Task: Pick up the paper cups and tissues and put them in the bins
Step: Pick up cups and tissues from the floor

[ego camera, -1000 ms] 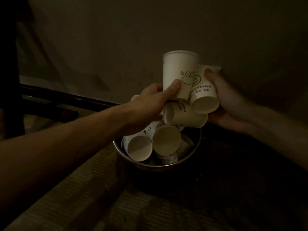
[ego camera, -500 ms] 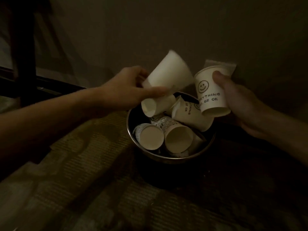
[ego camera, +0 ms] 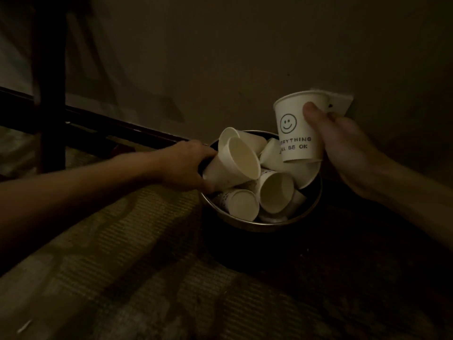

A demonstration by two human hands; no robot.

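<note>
A round bin with a metal rim point(ego camera: 247, 225) stands on the floor against the wall, piled with several white paper cups point(ego camera: 275, 192). My left hand point(ego camera: 186, 165) grips a tilted white cup point(ego camera: 232, 165) at the bin's left edge, its mouth facing me. My right hand point(ego camera: 343, 148) holds an upright cup printed with a smiley face point(ego camera: 295, 131) above the bin's right side, and a white tissue point(ego camera: 339, 101) shows behind that cup in the same hand.
A plain wall point(ego camera: 245, 57) rises right behind the bin. A dark furniture leg point(ego camera: 51, 94) and a dark baseboard rail point(ego camera: 117, 128) stand at the left. Patterned carpet point(ego camera: 147, 266) covers the floor in front.
My left hand has lowered its cup from above the bin down onto the pile at the left rim. My right hand has kept the smiley cup raised, shifting slightly right.
</note>
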